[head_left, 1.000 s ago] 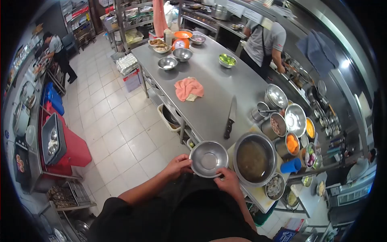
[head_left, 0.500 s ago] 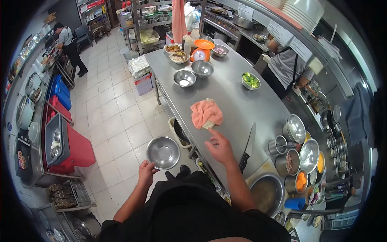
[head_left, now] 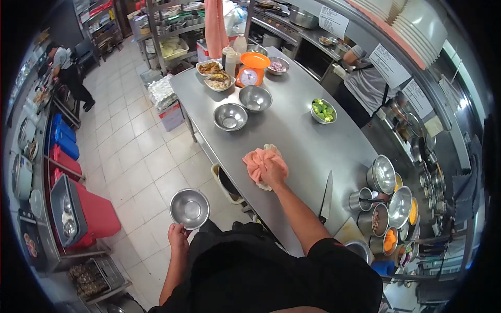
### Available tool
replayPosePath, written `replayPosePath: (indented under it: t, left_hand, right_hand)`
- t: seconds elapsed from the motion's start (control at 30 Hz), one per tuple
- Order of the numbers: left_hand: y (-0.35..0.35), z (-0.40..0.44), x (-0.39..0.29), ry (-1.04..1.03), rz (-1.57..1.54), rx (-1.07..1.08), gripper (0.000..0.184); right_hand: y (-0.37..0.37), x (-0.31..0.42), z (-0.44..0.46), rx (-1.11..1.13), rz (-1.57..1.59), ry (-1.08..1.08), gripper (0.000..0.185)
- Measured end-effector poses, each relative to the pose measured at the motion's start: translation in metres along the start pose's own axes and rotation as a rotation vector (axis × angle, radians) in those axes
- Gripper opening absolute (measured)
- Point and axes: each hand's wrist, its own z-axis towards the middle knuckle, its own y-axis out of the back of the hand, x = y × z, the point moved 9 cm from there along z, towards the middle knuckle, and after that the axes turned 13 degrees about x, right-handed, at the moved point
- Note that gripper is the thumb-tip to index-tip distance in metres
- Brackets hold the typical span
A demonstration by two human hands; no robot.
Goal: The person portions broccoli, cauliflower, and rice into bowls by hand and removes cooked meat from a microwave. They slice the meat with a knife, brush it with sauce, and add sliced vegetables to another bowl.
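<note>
My left hand (head_left: 179, 237) grips the rim of a steel mixing bowl (head_left: 189, 208), which hangs over the floor beside the table and looks empty. On the steel table (head_left: 297, 141), my right hand (head_left: 272, 175) is closed on a crumpled pink cloth (head_left: 257, 160). A pale cloth edge shows from under the pink one. To the right of that hand lies a knife (head_left: 327, 198), its blade pointing away from me. Two more steel bowls, a left one (head_left: 230, 117) and a right one (head_left: 255, 98), stand farther up the table. A bowl of broccoli (head_left: 324, 111) sits near the far edge.
An orange kitchen scale (head_left: 250, 75) stands at the table's far end, near sauce bottles and food dishes. Several pots and bowls of ingredients, including an orange-filled pot (head_left: 390, 240), crowd the right. One co-worker (head_left: 68, 73) stands far left, another (head_left: 365, 83) across the table.
My right hand has come down onto the pink cloth and closed on it. My left hand has carried the bowl leftward. The camera view has shifted slightly.
</note>
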Motion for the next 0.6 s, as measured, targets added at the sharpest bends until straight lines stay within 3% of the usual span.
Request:
replayPosePath:
  t: [0.13, 0.2, 0.27, 0.33, 0.4, 0.43, 0.5, 0.6]
  left_hand:
    - [0.003, 0.035, -0.002, 0.084, 0.038, -0.028, 0.023]
    - [0.003, 0.06, -0.014, 0.093, 0.063, 0.024, 0.023]
    - [0.0, 0.084, -0.033, 0.082, 0.093, 0.054, 0.023]
    - [-0.005, 0.104, -0.055, 0.068, 0.127, 0.096, 0.024]
    - [-0.003, 0.125, -0.071, 0.032, 0.145, 0.126, 0.025]
    - [-0.006, 0.13, -0.082, 0.012, 0.144, 0.122, 0.025]
    - [-0.011, 0.135, -0.094, 0.021, 0.116, 0.12, 0.024]
    - [-0.001, 0.147, -0.092, 0.051, 0.112, 0.126, 0.024]
  right_hand:
    - [0.011, -0.001, -0.005, 0.064, 0.053, -0.115, 0.029]
    - [0.046, 0.04, -0.009, -0.055, -0.068, 0.02, 0.023]
    - [0.07, 0.042, 0.005, 0.041, 0.263, -0.149, 0.022]
    - [0.131, 0.026, 0.022, -0.404, 0.438, -0.017, 0.02]
    - [0.205, 0.062, 0.035, -0.521, 1.004, 0.124, 0.018]
    - [0.237, 0.071, 0.04, -0.593, 1.109, 0.103, 0.028]
    - [0.296, 0.102, 0.051, -0.698, 1.146, 0.256, 0.036]
    - [0.354, 0.135, 0.082, -0.655, 1.105, 0.383, 0.039]
